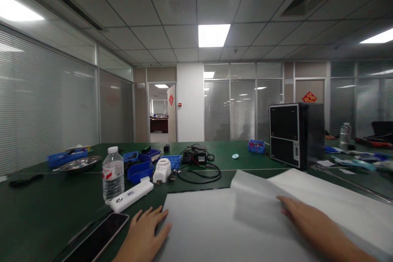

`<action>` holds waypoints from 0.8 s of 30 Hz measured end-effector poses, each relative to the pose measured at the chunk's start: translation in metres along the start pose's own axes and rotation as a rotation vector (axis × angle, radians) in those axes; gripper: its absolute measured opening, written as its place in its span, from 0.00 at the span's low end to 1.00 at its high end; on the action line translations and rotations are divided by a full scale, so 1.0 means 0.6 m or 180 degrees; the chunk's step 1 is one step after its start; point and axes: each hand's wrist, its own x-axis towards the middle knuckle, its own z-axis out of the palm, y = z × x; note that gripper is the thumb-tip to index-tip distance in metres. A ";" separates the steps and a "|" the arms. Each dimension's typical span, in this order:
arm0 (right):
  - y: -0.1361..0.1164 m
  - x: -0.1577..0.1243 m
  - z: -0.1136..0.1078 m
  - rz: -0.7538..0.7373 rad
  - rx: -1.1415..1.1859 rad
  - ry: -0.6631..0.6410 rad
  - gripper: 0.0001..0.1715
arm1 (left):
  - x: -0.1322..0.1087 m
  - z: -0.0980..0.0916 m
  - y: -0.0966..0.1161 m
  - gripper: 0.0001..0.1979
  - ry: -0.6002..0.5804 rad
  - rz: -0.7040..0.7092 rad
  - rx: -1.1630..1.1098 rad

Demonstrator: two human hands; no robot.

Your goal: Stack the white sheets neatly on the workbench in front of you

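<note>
A large pale grey, translucent-looking sheet (199, 221) covers the near part of the green table. Its far right portion is raised and curls over. My left hand (144, 233) rests with spread fingers at the sheet's left edge, its thumb on the sheet. My right hand (303, 217) holds the raised part of the sheet, fingers bent together; its fingertips are partly hidden. A white sheet (337, 200) lies under and beyond my right hand. Left of my left hand lies a dark-screened phone (98, 239), with a white handheld device (132, 195) just beyond it.
A water bottle (113, 176) stands behind the phone. Blue bins (139, 172), a white plug-in device (162, 170) and a black adapter with cables (199, 158) sit farther back. A black computer case (296, 135) stands at right, near scattered bags. A metal dish (80, 164) lies left.
</note>
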 end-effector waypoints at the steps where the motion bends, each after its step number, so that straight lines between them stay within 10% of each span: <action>1: -0.033 -0.003 -0.011 -0.0182 0.0183 -0.0254 0.24 | 0.001 0.001 -0.001 0.29 -0.0009 0.0026 -0.0015; 6: -0.141 -0.013 -0.071 -0.0848 0.0871 -0.1319 0.30 | 0.001 0.001 -0.002 0.31 -0.0092 0.0063 -0.0074; 14: -0.110 -0.004 -0.076 -0.0401 0.0601 -0.1332 0.30 | 0.003 0.001 -0.003 0.35 -0.0156 0.0111 -0.0102; 20: -0.174 -0.007 -0.124 -0.0956 0.0822 -0.1524 0.29 | 0.005 0.003 -0.006 0.38 -0.0208 0.0034 -0.0009; 24: -0.129 -0.003 -0.088 -0.0799 0.0934 -0.1445 0.28 | 0.006 0.004 -0.004 0.35 -0.0252 0.0083 0.0078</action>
